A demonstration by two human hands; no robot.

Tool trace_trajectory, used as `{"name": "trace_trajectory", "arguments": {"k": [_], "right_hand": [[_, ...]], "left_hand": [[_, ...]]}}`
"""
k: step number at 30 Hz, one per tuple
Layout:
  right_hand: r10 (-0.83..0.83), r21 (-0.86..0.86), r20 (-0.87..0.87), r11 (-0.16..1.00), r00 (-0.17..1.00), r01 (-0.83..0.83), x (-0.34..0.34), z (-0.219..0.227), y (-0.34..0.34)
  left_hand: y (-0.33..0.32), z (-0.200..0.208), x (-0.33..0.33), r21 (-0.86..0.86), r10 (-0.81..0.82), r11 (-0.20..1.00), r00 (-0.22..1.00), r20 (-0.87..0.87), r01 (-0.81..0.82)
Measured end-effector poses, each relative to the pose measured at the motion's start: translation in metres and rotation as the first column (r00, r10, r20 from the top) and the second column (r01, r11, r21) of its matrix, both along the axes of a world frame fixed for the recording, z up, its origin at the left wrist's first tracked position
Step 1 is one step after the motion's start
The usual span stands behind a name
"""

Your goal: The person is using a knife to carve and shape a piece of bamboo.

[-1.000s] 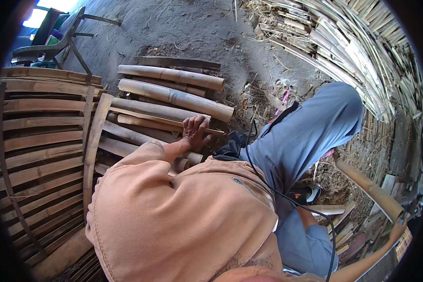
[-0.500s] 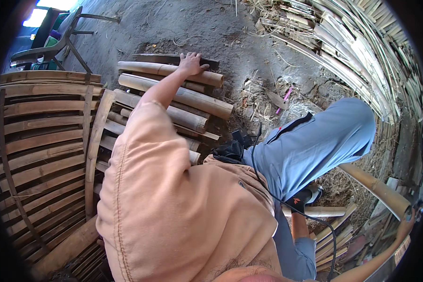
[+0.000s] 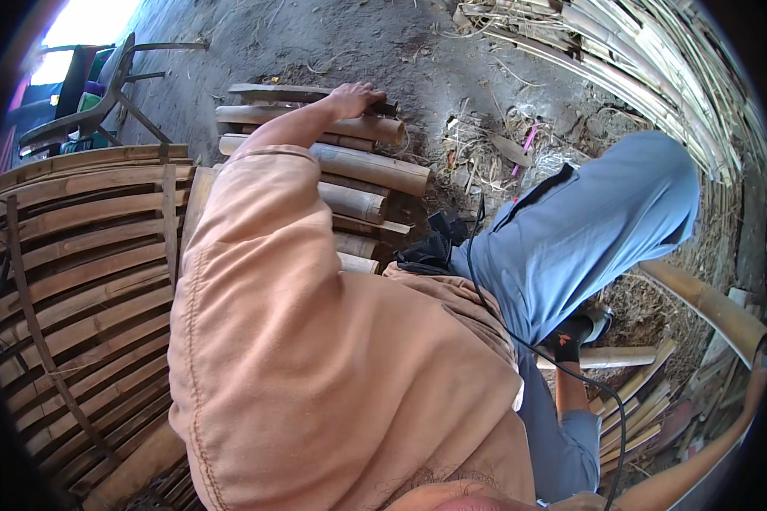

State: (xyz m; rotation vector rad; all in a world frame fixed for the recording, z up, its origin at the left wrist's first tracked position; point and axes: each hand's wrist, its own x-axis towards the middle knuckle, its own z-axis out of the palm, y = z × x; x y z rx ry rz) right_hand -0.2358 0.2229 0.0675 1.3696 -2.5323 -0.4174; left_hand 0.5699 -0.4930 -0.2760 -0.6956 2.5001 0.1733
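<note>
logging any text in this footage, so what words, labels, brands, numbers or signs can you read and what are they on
No text can be read.
Dark footwear: a small orange mark, too small to tell whether it holds letters.
Coloured items by the chair: too blurred to tell.
Bamboo pieces, slatted panel, tan shirt: no lettering can be made out.

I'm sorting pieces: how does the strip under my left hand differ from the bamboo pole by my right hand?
The strip looks thin and greyish-brown; the bamboo pole looks thicker, rounder and tan. The strip lies nearly crosswise in view; the pole slants down rightward. The left hand covers part of the strip near its right end; the right hand is at the pole's lower end. Both are long.
</note>
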Motion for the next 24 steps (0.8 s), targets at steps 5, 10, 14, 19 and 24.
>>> {"name": "trace_trajectory", "arguments": {"k": [5,10,14,19,24], "right_hand": [[-0.129,0.029,0.412,0.991,0.902,0.129,0.121,-0.186,0.033],[-0.224,0.182,0.746,0.975,0.627,0.131,0.279,-0.363,0.054],[-0.264,0.246,0.854,0.964,0.449,0.098,0.349,-0.428,0.052],[-0.287,0.269,0.896,0.958,0.339,0.1,0.365,-0.446,0.058],[-0.254,0.228,0.927,0.966,0.276,0.125,0.367,-0.468,0.06]], "left_hand": [[0.025,0.054,-0.013,-0.074,-0.058,0.995,0.998,0.023,0.06],[0.125,0.088,0.0,0.385,-0.205,0.918,0.949,0.239,0.101],[0.153,0.108,-0.025,0.759,-0.075,0.426,0.816,0.573,-0.493],[0.033,0.03,-0.033,-0.107,0.246,0.96,0.961,-0.126,-0.26],[-0.002,-0.001,0.005,-0.194,0.227,0.956,0.973,0.027,-0.218]]}}
